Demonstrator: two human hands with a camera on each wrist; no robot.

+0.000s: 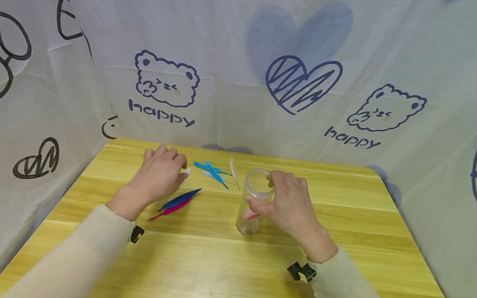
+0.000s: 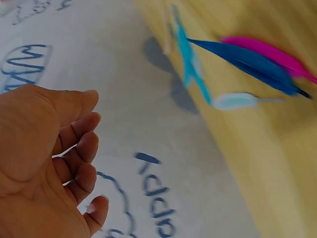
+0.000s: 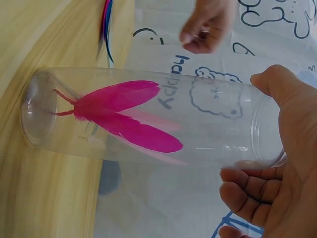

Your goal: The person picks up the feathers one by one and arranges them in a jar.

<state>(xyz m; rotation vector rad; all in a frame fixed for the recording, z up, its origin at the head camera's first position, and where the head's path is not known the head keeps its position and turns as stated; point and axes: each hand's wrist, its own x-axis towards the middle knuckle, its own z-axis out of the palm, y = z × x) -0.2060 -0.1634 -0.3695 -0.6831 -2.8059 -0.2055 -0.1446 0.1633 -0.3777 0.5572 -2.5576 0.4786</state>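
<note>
My right hand point(image 1: 290, 204) grips a clear jar point(image 1: 246, 222) near its open rim, thumb on one side and fingers on the other. The jar stands on the table; inside it are bright pink and pale pink feathers point(image 3: 146, 136). Fingers loosely curled and nothing between them, my left hand point(image 1: 157, 172) is over the table's left part. Close to it in the head view lies a small white feather point(image 2: 235, 101). Nearer to me are a dark blue feather point(image 1: 180, 200) and a magenta feather point(image 1: 177, 207), side by side.
Bright blue feathers point(image 1: 213, 170) lie crossed near the table's back, with a pale feather beneath. Beside them is a cream feather point(image 1: 233, 169). A white printed curtain point(image 1: 232, 108) hangs behind and around the wooden table point(image 1: 201, 267).
</note>
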